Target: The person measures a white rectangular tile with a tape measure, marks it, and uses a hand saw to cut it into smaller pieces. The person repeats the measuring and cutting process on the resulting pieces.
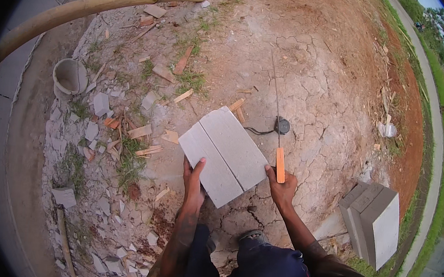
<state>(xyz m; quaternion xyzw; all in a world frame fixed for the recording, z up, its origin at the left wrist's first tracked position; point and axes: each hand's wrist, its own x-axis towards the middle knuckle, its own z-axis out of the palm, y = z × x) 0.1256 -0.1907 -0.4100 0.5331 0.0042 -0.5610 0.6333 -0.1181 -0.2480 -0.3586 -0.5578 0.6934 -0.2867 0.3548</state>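
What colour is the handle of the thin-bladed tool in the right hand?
The handle is orange, best seen in the head view.

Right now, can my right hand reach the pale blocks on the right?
Probably not freely: your right hand holds the orange-handled tool and touches the held block, though nothing visibly obstructs those blocks.

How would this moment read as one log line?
Left hand: grips pale block | Right hand: holds orange-handled tool, thumb at block's corner | Ground: round black object, more blocks at right
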